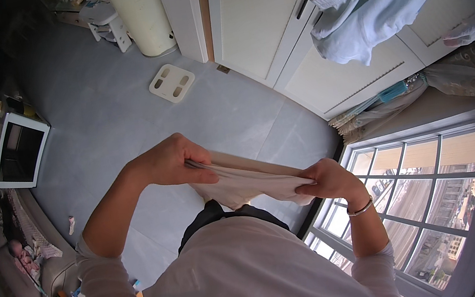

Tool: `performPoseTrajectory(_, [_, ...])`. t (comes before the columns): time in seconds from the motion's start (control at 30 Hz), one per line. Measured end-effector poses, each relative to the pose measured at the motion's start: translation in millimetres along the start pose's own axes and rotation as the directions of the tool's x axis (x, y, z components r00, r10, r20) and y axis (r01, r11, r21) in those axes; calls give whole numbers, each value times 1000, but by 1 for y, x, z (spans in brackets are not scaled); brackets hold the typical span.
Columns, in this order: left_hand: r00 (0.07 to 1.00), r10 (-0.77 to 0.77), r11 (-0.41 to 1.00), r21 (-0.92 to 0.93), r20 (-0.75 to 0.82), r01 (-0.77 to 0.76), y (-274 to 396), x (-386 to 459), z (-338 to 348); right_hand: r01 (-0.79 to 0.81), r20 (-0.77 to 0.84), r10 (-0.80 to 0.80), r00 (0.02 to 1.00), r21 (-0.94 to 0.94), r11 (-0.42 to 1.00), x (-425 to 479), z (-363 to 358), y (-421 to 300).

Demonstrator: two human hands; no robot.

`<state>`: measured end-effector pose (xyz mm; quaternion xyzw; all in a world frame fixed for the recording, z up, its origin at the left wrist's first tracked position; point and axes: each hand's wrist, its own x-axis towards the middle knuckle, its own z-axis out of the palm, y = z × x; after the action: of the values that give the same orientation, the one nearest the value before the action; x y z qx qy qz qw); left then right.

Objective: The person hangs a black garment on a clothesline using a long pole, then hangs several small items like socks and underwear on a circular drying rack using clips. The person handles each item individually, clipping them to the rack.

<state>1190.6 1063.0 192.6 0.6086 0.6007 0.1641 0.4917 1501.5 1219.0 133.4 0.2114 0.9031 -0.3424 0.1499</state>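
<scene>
A pale beige piece of fabric (247,179), apparently a garment, is stretched between my two hands in front of my waist. My left hand (177,162) pinches its upper left corner between thumb and fingers. At the opposite end, my right hand (329,180) grips the cloth's edge, a bracelet around that wrist. The upper edge runs nearly taut and slopes down to the right, while the lower part hangs in loose folds. Light blue shorts (375,5) with an elastic waistband hang at the upper right, apart from my hands.
Barred windows (420,185) and a gathered curtain (379,102) are on my right. White cabinet doors (261,18) stand ahead. A bathroom scale (171,83) lies on the grey tile floor (104,99). Leftward are a white-framed cabinet (21,150) and a sofa (14,282) with a doll.
</scene>
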Motion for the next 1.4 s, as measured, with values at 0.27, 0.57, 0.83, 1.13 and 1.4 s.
performPoseTrajectory(0.27, [962, 273, 573, 798, 30, -187, 24, -10, 5, -116, -626, -252, 738, -485, 867, -11, -13, 3])
performPoseTrajectory(0.57, [857, 513, 346, 924, -42, -162, 37, 2, -33, -69, -719, -284, 634, -419, 906, -22, -46, -13])
performPoseTrajectory(0.83, [669, 679, 564, 798, -303, -211, 41, -2, -58, -160, -799, -240, 551, -384, 909, -46, -44, -40])
performPoseTrajectory(1.13, [838, 518, 445, 891, -170, -94, 20, 4, -80, 54, -895, -6, 445, 20, 998, -61, -26, -89])
performPoseTrajectory(1.4, [610, 441, 889, 224, -658, -400, 54, 29, -56, -164, -957, 138, 255, 98, 982, -100, -30, -99])
